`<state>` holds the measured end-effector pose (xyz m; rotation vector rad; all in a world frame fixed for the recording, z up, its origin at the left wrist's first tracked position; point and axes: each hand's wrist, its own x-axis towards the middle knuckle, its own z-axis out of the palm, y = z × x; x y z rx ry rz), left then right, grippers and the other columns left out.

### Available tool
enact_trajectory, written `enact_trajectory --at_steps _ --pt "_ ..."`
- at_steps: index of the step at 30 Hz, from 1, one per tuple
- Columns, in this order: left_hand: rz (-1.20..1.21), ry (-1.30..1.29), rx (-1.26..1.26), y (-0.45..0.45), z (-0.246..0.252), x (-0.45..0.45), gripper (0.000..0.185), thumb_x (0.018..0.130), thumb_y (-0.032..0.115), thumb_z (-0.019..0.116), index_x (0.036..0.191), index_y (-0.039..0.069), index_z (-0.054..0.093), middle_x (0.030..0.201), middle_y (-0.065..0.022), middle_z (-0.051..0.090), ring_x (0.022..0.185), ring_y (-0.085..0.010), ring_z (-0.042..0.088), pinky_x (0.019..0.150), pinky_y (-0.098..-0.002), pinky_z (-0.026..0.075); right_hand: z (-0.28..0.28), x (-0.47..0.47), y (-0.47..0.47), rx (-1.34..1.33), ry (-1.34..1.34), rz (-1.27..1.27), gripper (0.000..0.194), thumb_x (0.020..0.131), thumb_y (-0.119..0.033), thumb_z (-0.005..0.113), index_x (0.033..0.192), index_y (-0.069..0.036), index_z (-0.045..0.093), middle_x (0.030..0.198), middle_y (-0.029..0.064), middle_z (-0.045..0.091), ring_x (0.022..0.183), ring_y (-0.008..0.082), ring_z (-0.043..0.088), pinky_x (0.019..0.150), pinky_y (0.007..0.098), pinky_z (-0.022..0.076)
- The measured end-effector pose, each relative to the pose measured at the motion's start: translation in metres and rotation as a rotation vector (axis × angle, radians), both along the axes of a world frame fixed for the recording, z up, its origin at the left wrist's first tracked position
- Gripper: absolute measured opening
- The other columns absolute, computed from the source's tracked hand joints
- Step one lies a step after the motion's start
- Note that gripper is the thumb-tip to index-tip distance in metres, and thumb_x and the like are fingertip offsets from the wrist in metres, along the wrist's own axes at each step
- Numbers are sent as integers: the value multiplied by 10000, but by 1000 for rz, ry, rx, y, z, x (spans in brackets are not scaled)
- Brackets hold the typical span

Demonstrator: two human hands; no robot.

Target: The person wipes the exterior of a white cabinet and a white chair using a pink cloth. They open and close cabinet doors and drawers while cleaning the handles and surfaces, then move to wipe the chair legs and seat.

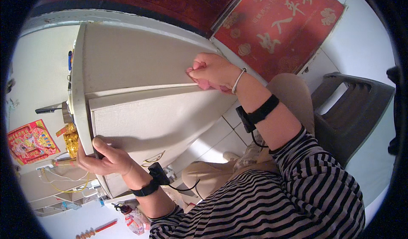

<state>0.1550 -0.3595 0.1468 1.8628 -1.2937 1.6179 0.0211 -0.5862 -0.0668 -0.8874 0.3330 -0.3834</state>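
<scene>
An off-white cabinet fills the space before me, its pale side panel facing up in the view. My right hand presses a bunched pink cloth against the lower part of that panel, near its corner with the cabinet front. Part of the cloth is hidden under the fingers. At the other end, my left hand grips the edge of the cabinet top, thumb on the front side and fingers curled over the top.
A black-handled item and a gold ornament stand on the cabinet top. Behind them a red print hangs on the wall. A red doormat lies on tiles by a dark red door. A grey plastic stool stands to my right.
</scene>
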Motion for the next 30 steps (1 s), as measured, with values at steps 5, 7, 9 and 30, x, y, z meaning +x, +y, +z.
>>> enact_trajectory --at_steps 5,7,9,30 --pt "51 -75 61 3 5 4 514 981 460 651 1102 -40 651 979 -145 640 913 -297 562 897 -469 437 4 -3 -1 -75 107 11 138 912 -92 685 861 -5 592 706 67 636 591 130 579 525 285 489" --pt "55 -134 81 4 6 5 505 981 456 654 1093 -37 654 979 -146 643 913 -298 561 872 -463 431 -1 -1 -3 -104 104 32 134 904 -92 689 880 -3 592 734 73 646 606 132 587 529 285 491" --pt "54 -96 72 5 4 4 498 980 456 655 1088 -30 658 982 -143 647 930 -306 567 909 -480 420 -7 2 -2 -72 6 74 129 893 -91 692 884 -4 596 756 79 657 617 134 598 528 286 492" --pt "39 -39 60 1 2 0 522 991 495 632 1072 -19 663 990 -148 640 920 -302 564 829 -447 448 -20 -9 -17 -204 -10 257 225 918 -248 734 887 -66 606 862 9 672 655 88 578 558 285 476"
